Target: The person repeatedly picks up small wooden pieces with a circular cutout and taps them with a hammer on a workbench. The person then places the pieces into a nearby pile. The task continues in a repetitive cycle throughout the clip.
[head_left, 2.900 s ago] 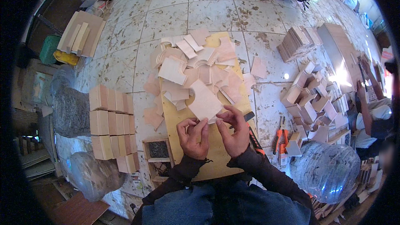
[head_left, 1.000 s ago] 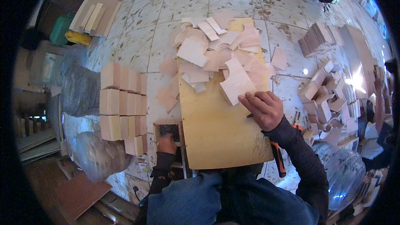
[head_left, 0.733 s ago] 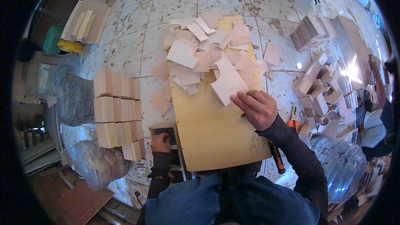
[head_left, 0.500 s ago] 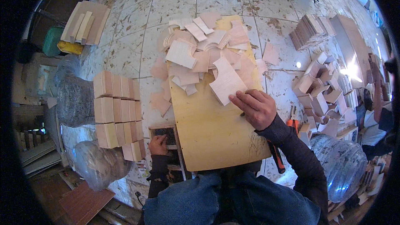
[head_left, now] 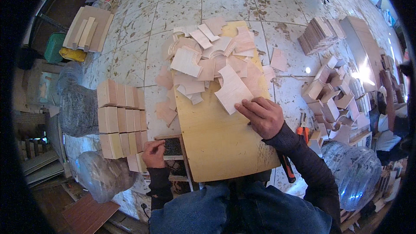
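My right hand (head_left: 262, 117) pinches the lower corner of a pale plywood piece (head_left: 234, 89) with a curved notch, above a yellow board (head_left: 225, 147). Beneath my right wrist sticks out a tool's black and orange handle (head_left: 287, 169); its other end is mostly hidden, and I cannot tell whether my hand grips it. My left hand (head_left: 154, 154) is over the left edge of a wooden compartment box (head_left: 186, 164) that holds small dark bits. Its fingertips are pressed together; what they hold is too small to make out. Notched plywood pieces (head_left: 188, 63) lie heaped on the board's far half.
Left of the box stand rows of wooden blocks (head_left: 123, 119) and a plastic-wrapped bundle (head_left: 104, 175). At right are orange-handled pliers (head_left: 303, 130), a jumble of assembled wooden parts (head_left: 333, 93), a plywood stack (head_left: 320, 37) and a clear wrapped bundle (head_left: 353, 169). Another person's arm (head_left: 388, 104) shows far right.
My left hand has come up out of the compartment box and shifted left, fingertips together. My right hand and its plywood piece have moved slightly left and nearer.
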A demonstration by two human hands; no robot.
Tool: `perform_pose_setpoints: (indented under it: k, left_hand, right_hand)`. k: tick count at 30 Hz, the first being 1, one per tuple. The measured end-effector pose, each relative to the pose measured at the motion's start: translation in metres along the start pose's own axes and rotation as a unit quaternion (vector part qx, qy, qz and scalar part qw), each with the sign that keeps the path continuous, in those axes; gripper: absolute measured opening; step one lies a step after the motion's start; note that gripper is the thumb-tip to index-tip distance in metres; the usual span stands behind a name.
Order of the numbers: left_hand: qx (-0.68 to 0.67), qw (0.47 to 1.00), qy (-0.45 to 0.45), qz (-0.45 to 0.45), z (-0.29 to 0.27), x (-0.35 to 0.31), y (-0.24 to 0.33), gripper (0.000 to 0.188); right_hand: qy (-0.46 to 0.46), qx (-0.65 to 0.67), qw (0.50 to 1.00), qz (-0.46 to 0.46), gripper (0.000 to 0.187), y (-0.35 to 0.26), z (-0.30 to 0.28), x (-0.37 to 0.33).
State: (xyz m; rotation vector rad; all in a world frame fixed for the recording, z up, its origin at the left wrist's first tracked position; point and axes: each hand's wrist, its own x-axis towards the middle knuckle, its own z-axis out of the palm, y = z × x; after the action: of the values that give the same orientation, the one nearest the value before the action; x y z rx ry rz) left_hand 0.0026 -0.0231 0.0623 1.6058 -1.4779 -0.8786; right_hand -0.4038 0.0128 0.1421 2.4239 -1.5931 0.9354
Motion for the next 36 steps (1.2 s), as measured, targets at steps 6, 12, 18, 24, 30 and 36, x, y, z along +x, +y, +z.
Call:
perform_pose_setpoints:
  k: [6, 12, 18, 24, 30, 36]
  left_hand:
    - [-0.159, 0.985, -0.052, 0.045, 0.039, 0.019, 0.109, 0.016]
    - [-0.179, 0.950, -0.210, 0.149, 0.110, 0.033, 0.198, 0.025]
    - [-0.005, 0.920, -0.243, 0.309, 0.141, 0.040, 0.223, 0.022]
    - [0.005, 0.917, -0.254, 0.307, 0.151, 0.038, 0.227, 0.014]
    - [-0.024, 0.936, -0.253, 0.242, 0.161, 0.027, 0.224, 0.013]
    - [-0.041, 0.947, -0.278, 0.158, 0.164, 0.033, 0.212, 0.015]
  right_hand:
    - [0.005, 0.005, 1.000, -0.002, 0.061, 0.000, 0.000, 0.001]
    - [-0.002, 0.010, 1.000, 0.001, 0.050, 0.000, 0.000, 0.000]
    - [-0.011, 0.010, 1.000, 0.008, 0.050, 0.000, 0.000, -0.002]
    - [0.005, -0.002, 1.000, 0.004, 0.048, 0.000, 0.003, -0.002]
    - [-0.023, -0.011, 0.999, 0.020, 0.052, -0.002, 0.002, -0.004]
    - [0.005, 0.017, 1.000, 0.015, 0.053, 0.000, -0.003, 0.000]
